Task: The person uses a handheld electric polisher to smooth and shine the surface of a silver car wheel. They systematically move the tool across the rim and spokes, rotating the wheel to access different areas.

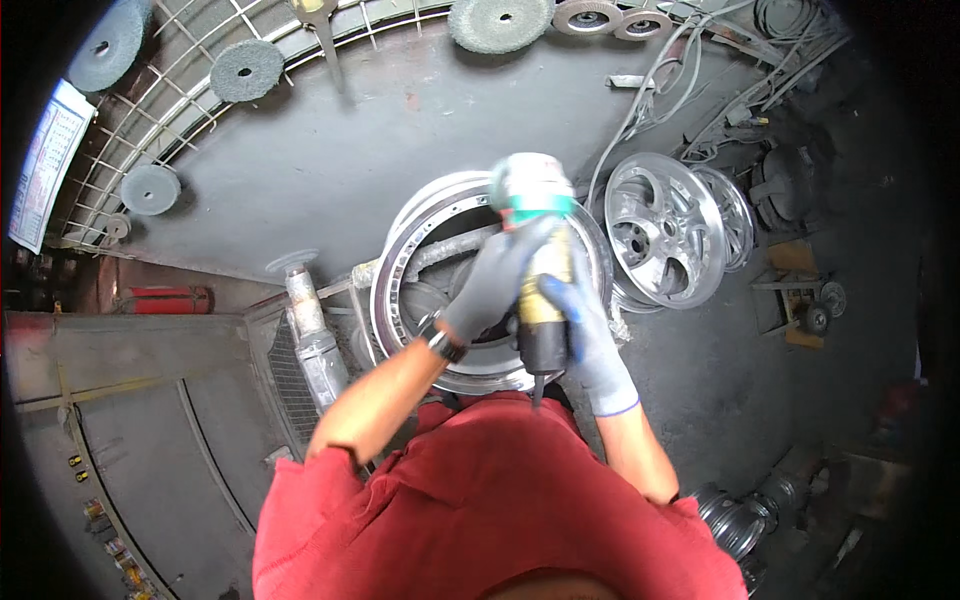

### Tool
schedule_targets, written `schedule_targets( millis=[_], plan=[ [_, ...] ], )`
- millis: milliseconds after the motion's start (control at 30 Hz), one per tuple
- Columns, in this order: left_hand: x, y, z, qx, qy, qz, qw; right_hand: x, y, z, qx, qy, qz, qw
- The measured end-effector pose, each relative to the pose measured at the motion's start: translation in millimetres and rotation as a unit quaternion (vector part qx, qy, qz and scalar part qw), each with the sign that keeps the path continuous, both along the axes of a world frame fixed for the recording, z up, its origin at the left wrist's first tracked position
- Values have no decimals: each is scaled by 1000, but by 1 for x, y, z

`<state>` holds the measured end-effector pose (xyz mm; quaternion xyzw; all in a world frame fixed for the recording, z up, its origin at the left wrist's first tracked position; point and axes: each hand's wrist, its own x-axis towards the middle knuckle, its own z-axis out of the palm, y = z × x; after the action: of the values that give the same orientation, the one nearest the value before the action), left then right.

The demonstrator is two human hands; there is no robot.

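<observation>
A yellow and black angle grinder [541,300] is held over a bare metal wheel rim [393,290], its cord end pointing toward me. At its far end is a blurred round white and green part [535,185], perhaps a disc. My left hand [497,283], in a dark grey glove, is closed at the grinder's left side near that end. Around the right side of the body wraps my right hand [590,335], in a light grey-blue glove. Both hands hide parts of the tool. The rim lies in front of me, drilled with small holes around its ring.
Silver spoked wheels [665,230] lean at the right, below hanging cables [680,75]. Discs [246,71] hang on a wire rack along the far wall. Another power tool [316,345] stands upright at left. More rims [738,520] lie at lower right.
</observation>
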<state>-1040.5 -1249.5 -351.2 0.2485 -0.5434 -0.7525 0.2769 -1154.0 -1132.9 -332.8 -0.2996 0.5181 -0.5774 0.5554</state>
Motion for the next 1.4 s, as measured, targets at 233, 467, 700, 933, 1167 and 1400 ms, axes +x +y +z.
schedule_targets(
  millis=[233,467,700,933,1167,1400],
  plan=[
    [66,67,-33,217,125,294,922,33,-18,9,-77,244,221,941],
    [26,21,-43,247,163,150,943,8,-14,20,-36,246,92,964],
    [-61,5,0,114,-44,-155,980,-17,31,9,63,-75,-157,983],
    [-89,12,-6,123,-104,-252,954,-5,46,-16,40,-317,-245,915],
    [15,12,-30,-88,-50,42,994,11,3,-32,-43,152,-4,987],
    [84,62,-110,151,93,274,945,35,-14,-23,-125,339,194,912]
  ],
)
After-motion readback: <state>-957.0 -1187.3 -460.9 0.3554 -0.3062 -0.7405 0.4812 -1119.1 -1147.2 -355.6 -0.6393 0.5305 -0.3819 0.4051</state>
